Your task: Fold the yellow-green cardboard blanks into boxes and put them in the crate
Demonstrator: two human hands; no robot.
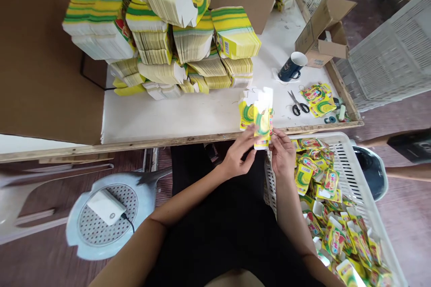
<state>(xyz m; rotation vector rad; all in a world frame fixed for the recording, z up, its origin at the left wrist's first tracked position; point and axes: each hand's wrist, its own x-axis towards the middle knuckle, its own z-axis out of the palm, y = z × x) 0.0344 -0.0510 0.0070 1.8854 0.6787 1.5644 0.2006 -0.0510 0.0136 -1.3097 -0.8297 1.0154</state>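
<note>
Black shirt, nearest, fills the near center, with a bare forearm reaching forward on each side. Right hand: thumb and fingers pinch the lower right edge of a yellow-and-green carton. Left hand: fingertips, blurred, lie over the carton's lower left part, the thumb spread below and apart from it; whether these fingers grip cannot be told. The carton is raised at the near edge of the table, white flaps at its far end. Just behind and left of it, partly hidden, lie flat blanks of like print. To the right are scissors with black handles, more printed pieces and, farther, a dark mug; beyond the mug stands an open box. Stacks of blanks stand piled at the far left, beside a brown cardboard panel. Near right, a white crate holds a heap of shaped cartons. Near left, a pale stool bears a white device with a black cable.
</note>
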